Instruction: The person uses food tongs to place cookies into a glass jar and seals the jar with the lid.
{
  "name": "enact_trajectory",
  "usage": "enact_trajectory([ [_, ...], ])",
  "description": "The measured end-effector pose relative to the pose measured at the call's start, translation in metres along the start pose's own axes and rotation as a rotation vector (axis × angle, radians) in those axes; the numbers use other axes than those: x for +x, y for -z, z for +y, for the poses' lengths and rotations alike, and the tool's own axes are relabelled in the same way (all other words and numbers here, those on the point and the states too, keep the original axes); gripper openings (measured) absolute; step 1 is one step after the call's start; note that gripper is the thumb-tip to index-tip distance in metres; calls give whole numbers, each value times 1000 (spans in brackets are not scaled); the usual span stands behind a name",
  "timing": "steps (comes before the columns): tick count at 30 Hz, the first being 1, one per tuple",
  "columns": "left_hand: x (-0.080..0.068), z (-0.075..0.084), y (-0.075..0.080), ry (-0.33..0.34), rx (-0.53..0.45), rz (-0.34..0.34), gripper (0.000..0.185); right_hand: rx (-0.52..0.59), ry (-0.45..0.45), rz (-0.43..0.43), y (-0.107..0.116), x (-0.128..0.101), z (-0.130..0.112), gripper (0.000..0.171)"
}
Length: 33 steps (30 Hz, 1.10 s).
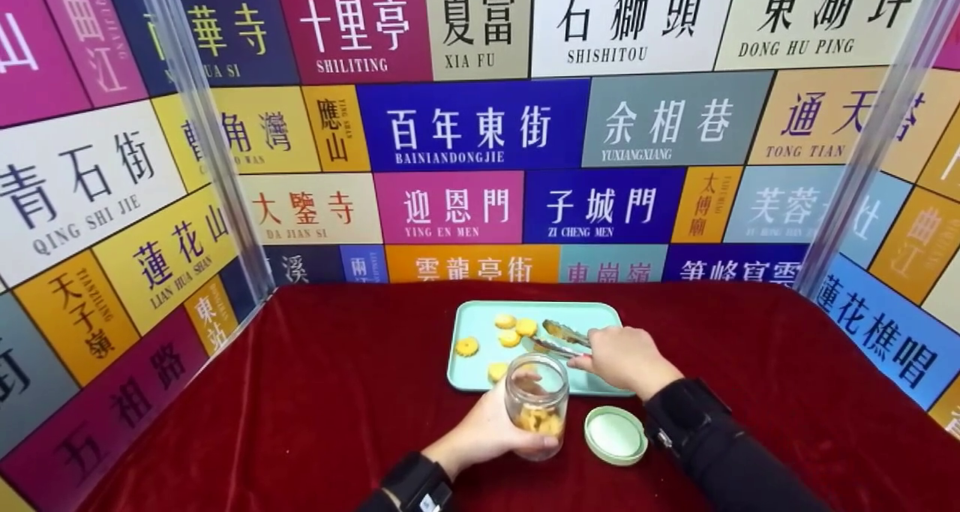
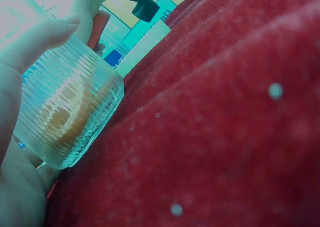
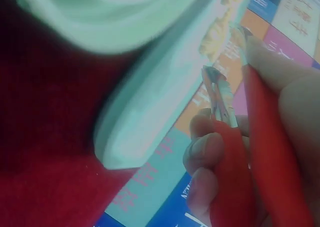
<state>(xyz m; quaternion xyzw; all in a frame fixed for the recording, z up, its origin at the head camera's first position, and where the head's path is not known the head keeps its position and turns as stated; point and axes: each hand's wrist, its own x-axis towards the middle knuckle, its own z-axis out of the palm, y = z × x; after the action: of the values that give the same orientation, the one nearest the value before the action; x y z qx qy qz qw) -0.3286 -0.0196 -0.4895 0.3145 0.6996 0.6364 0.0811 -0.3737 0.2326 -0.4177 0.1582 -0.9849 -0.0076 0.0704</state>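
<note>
My left hand grips a ribbed glass jar standing on the red cloth, with several yellow cookies at its bottom. The jar fills the left wrist view, my thumb lying along its side. My right hand holds metal tongs with red handles, their tips apart over the mint tray. Several cookies lie on the tray. The tongs hold nothing that I can see.
A round mint lid lies on the red tablecloth right of the jar, seen close in the right wrist view as the lid. Walls of coloured sign panels and two clear posts enclose the table.
</note>
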Motion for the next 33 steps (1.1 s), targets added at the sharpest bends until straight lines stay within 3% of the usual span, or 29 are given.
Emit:
enact_trajectory([
  [7,0,0,0,16,27,10,84,-13,0,38,-8,0,-3,48],
  [15,1,-2,1,17,26,5,88,3,-3,21,-3,-3,-5,43],
  [33,1,-3,0,13,28,11,86,54,-37,-67,16,-39,21,42],
])
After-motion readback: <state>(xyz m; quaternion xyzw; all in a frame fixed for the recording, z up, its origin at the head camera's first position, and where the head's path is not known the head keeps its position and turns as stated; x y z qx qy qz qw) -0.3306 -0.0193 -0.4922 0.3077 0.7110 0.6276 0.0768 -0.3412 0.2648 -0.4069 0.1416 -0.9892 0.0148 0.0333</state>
